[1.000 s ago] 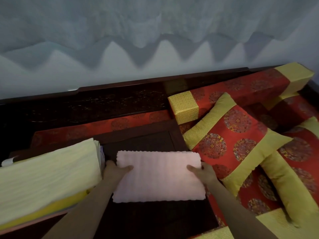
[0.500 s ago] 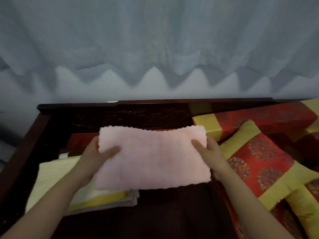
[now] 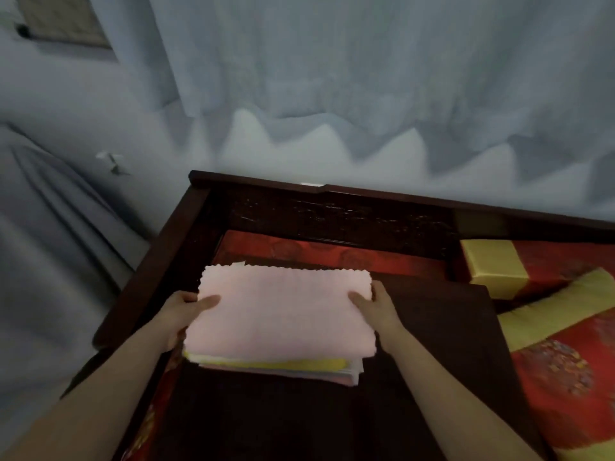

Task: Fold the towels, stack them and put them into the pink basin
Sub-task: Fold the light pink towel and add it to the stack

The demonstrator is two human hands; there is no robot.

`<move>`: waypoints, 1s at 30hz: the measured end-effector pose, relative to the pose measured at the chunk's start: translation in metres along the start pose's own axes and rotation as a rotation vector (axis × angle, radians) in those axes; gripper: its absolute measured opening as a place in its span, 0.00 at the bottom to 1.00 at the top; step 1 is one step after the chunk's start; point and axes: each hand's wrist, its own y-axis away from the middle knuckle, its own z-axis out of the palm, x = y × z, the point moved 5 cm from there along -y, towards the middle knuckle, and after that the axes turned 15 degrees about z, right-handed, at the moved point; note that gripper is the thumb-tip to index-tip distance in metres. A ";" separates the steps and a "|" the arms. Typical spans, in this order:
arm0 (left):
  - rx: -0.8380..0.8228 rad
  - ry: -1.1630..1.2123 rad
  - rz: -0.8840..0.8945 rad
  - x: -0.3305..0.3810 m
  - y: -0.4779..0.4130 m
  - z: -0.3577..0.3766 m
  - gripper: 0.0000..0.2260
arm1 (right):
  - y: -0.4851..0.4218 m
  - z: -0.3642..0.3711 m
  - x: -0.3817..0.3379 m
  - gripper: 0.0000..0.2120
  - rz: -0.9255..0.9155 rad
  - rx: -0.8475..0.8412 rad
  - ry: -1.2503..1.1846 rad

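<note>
L grip (image 3: 185, 310), R grip (image 3: 377, 306) pinch towel (image 3: 283, 311); stack (image 3: 276, 365) half-hidden.

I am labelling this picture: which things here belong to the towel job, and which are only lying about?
Job: pink towel, gripped by left hand and right hand; towel stack under it.
Lying about: red-and-gold cushions; dark wooden table; curtain.
</note>
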 end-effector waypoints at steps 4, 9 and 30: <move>0.057 -0.025 -0.010 -0.013 -0.002 -0.001 0.24 | 0.009 0.003 0.003 0.33 0.107 -0.177 0.064; 0.034 -0.304 0.136 0.019 0.004 -0.003 0.28 | 0.019 -0.003 -0.003 0.44 -0.012 -0.099 0.200; -0.670 -0.665 1.339 0.178 0.354 0.389 0.30 | 0.373 -0.431 0.178 0.29 -0.090 1.110 0.630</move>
